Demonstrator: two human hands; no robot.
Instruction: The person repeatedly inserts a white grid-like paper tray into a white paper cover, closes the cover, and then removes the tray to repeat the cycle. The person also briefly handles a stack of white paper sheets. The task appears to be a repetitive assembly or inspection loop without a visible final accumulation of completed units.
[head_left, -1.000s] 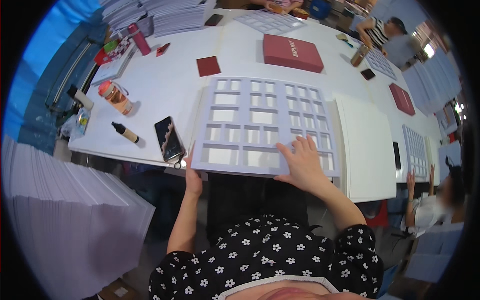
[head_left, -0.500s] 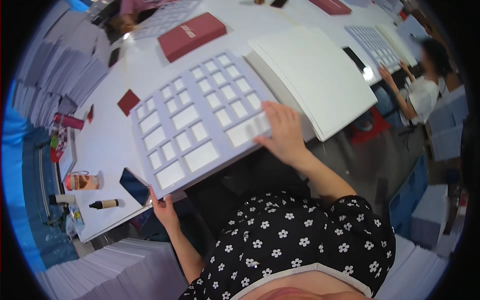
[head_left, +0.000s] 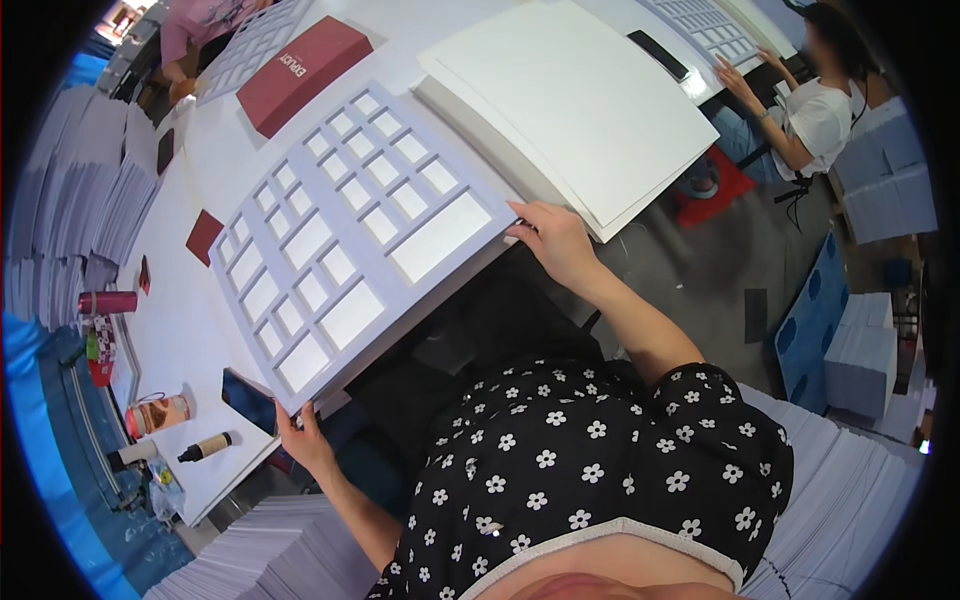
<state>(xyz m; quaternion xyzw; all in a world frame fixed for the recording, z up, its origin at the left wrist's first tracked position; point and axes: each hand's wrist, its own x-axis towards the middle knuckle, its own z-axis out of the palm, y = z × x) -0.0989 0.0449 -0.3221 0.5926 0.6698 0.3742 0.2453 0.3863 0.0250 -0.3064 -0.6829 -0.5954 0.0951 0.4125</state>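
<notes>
A pale lavender board [head_left: 318, 268] with several rectangular windows, white showing through them, lies over the front edge of the white table. My left hand [head_left: 305, 440] grips its near left corner, fingertips at the rim. At the near right corner, my right hand [head_left: 556, 242] is closed on the edge with thumb and fingers; some of its fingertips are hidden. A dark phone [head_left: 249, 401] rests on the table beside the board's left corner. Just right of the board is a stack of large white sheets [head_left: 570, 110].
Beyond the board sits a dark red box [head_left: 304, 74]; a small red card [head_left: 204, 236] lies to its left. A bottle [head_left: 158, 416] and a dark-capped tube [head_left: 206, 447] are at the left. Paper stacks [head_left: 80, 200] stand far left. A co-worker [head_left: 815, 115] handles a similar board at right.
My right hand has gone from lying over the board's near right window to closing on its corner edge. My left hand stays at the left corner. The whole view has shifted.
</notes>
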